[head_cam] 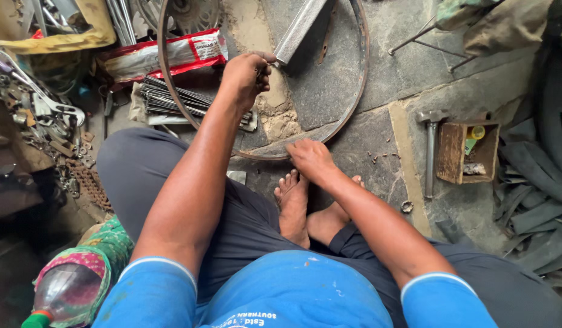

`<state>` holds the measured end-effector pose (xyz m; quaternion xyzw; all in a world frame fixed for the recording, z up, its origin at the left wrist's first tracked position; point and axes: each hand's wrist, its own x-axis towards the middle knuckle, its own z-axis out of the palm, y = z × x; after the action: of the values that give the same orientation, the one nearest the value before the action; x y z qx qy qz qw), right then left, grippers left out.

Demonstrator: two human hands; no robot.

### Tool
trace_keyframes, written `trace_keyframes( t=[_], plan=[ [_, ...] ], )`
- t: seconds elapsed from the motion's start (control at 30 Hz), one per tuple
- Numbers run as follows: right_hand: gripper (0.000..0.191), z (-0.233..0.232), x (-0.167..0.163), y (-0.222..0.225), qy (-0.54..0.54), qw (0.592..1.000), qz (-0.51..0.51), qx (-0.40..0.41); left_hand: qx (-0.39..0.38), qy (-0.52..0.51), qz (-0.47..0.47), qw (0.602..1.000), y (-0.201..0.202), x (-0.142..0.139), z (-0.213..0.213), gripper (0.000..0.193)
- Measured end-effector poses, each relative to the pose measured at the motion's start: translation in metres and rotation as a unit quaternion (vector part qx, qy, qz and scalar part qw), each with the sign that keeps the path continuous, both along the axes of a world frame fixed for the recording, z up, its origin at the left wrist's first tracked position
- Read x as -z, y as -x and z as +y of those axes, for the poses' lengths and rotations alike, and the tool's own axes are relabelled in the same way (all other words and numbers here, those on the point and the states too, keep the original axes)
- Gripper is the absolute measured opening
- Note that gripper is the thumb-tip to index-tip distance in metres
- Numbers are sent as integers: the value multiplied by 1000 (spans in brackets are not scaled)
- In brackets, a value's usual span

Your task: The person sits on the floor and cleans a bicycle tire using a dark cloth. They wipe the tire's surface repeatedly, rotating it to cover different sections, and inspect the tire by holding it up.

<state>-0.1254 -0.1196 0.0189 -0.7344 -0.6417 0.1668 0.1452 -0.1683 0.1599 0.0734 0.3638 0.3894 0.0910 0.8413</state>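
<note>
I sit cross-legged on a stone floor with a rusty bicycle wheel rim (360,91) lying flat in front of my bare feet. My right hand (310,159) rests on the rim's near edge, fingers closed over it. My left hand (247,76) reaches over the rim's left side and is closed around something small and thin that I cannot make out. Next to that hand, a grey metal bar (299,29) lies across the rim. A bundle of steel spokes (172,100) lies under my left forearm.
A hammer (431,146) and a small wooden box (466,152) with bits inside lie to the right. Black rubber tubes (536,182) pile at far right. Wrenches and a chain (87,182) crowd the left. A plastic bottle (62,294) stands by my left knee.
</note>
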Motion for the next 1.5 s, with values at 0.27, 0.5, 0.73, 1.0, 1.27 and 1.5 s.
trace_keyframes(
  t=[0.27,0.5,0.73,1.0,1.27,1.5],
  plan=[
    [14,-3,-3,-10,-60,985,-130,96,-50,17,-54,997,45,-88,3,26],
    [9,-10,7,26,-98,990,-92,-33,-128,38,-21,991,113,-114,-14,28],
    [15,-9,38,35,-5,988,120,94,-178,27,24,983,118,-76,10,27],
    [26,9,44,60,117,896,375,208,-123,-6,44,991,96,-56,12,25],
    [27,22,33,105,86,979,152,109,-31,-26,56,998,85,-36,-6,27],
    [27,6,-30,5,28,883,330,333,-1,79,116,990,49,21,-77,36]
  ],
)
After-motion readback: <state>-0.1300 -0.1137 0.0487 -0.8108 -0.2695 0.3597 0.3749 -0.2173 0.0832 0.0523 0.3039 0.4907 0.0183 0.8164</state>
